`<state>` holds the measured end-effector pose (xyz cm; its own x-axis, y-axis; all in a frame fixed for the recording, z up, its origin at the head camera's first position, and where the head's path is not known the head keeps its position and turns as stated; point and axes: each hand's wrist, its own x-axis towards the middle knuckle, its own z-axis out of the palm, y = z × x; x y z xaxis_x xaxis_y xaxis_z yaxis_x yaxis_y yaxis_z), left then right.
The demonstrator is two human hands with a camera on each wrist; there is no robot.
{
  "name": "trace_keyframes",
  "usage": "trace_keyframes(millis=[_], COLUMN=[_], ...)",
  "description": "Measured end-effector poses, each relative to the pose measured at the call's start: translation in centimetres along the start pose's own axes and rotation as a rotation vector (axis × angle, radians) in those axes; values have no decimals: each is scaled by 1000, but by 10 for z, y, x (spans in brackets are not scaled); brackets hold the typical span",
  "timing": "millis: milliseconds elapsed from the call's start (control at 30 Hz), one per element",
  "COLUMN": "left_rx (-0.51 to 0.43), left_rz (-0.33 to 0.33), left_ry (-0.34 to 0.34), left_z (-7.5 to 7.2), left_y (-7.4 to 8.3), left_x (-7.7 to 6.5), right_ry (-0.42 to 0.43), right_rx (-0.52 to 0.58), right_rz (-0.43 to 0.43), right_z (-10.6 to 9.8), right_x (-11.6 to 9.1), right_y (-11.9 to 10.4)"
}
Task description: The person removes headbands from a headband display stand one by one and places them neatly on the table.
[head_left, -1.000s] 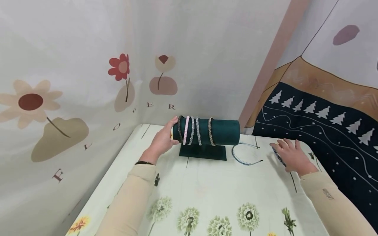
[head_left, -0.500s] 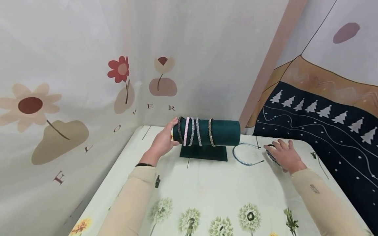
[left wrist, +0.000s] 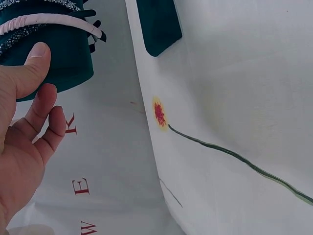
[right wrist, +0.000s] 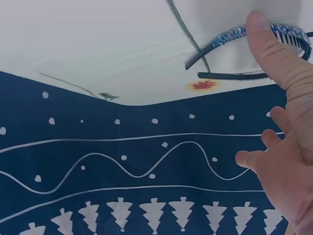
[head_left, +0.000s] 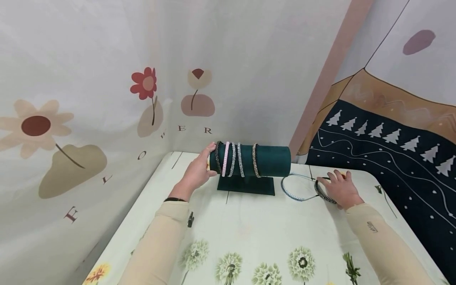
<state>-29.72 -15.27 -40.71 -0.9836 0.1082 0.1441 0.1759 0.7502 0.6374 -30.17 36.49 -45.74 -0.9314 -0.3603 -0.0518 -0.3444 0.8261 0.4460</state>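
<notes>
In the head view a dark green velvet headband stand [head_left: 272, 160] lies across its flat base [head_left: 246, 186] at the back of the table. Several headbands circle it, including a pink headband [head_left: 226, 159]. My left hand [head_left: 196, 170] grips the stand's left end; in the left wrist view its thumb [left wrist: 39, 58] presses the velvet. To the right, my right hand [head_left: 343, 192] is over a dark blue glitter headband [head_left: 323, 193] on the table. In the right wrist view the thumb [right wrist: 266, 44] lies straight across this headband [right wrist: 230, 36], with the other visible fingers apart from it.
A light blue headband [head_left: 291, 196] lies between the stand and my right hand, its tips near the dark one. Flower-printed cloth covers the table [head_left: 249, 221]. A pale curtain [head_left: 249, 79] and a navy tree-patterned cloth [head_left: 392, 158] hang behind.
My right hand has moved left along the table and the dark blue headband with it, close to the light blue headband. The left hand stays on the stand.
</notes>
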Motion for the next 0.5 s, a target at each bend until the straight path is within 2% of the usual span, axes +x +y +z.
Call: trace_keyframes(millis=[200,400,500], left_rx=[11,12,13], left_rz=[-2,10,6], left_ry=[-5,-3,-4], left_z=[0,1,2], left_y=[-1,-2,-4], left_x=[1,2,3], right_ry=[-33,-114,-150], right_rx=[105,354,437], right_rz=[42,126,140], right_z=[1,1,2], right_x=[0,2,1], right_y=[3,5,5])
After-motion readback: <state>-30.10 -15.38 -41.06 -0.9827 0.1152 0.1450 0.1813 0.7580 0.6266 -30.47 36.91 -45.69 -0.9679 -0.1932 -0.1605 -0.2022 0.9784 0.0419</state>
